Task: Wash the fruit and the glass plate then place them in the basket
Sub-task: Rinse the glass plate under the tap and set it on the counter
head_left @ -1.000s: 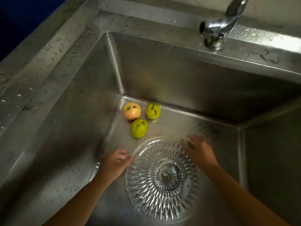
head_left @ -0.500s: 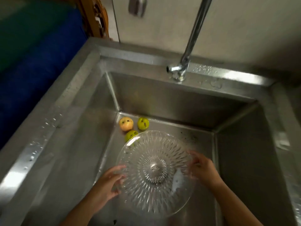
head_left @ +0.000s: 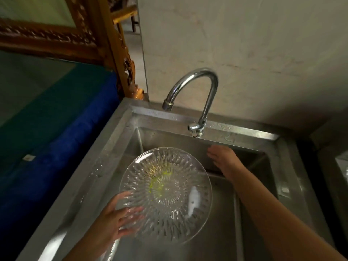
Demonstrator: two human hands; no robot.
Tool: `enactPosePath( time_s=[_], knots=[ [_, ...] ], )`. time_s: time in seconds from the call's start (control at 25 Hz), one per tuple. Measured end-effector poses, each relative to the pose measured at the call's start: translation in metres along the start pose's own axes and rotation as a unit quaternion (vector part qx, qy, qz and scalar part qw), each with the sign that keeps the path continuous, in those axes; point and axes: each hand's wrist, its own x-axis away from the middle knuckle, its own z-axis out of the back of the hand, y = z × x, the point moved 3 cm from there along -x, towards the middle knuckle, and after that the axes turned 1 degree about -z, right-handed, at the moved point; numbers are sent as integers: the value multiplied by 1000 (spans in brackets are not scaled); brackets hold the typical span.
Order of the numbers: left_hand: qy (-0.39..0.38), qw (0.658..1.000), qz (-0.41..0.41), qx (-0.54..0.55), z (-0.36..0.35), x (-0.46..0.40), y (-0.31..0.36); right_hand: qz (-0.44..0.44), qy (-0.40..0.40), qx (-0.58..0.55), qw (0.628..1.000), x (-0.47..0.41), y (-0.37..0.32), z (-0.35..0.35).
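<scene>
While the glass plate (head_left: 165,194) hung over the steel sink (head_left: 250,223), the left hand (head_left: 116,225) gripped its near-left rim, fingers spread beneath the cut glass. A green-yellow smear of fruit showed through the plate's middle, too distorted to count. The right hand (head_left: 224,161) was off the plate, fingers extended and loose, reaching toward the sink's back wall just below the tap base. The chrome faucet (head_left: 195,95) curved leftward, its spout above the plate's far edge. Droplets beaded the sink's rim. The basin's right half lay bare. Left of the sink sat a blue surface (head_left: 62,132), with a carved wooden frame (head_left: 105,44) beyond and a pale wall (head_left: 254,53) behind.
</scene>
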Motion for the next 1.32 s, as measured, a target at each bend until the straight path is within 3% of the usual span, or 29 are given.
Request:
enactPosePath(
  time_s=[0.2, 0.4, 0.68, 0.76, 0.88, 0.92, 1.04, 1.16, 1.32],
  knots=[
    [5, 1000, -20, 11, 7, -2, 17, -75, -57, -34, 995, -19, -49, -43],
    [23, 999, -26, 23, 4, -9, 26, -173, -31, 14, 984, -25, -62, -48],
    [21, 999, -39, 21, -3, -16, 31, -105, -34, -169, 979, -37, -90, -62],
    [12, 999, -41, 24, -5, -18, 32, -58, -44, -94, 993, -30, -91, -60],
    [-8, 999, -42, 14, -9, -11, 38, -21, -84, 153, 984, 1, -32, -43],
    [-5, 999, -51, -2, -9, -9, 43, -19, -112, 153, 982, 13, -7, -38],
    [14, 988, -109, -112, -4, -1, 74, -7, -109, 21, 994, 26, 56, -37],
    [24, 954, -179, -240, -1, 6, 118, -42, -130, -134, 982, 25, 91, -65],
    [74, 906, -277, -312, 3, 11, 151, -36, -110, -242, 963, 23, 75, -88]
  ],
)
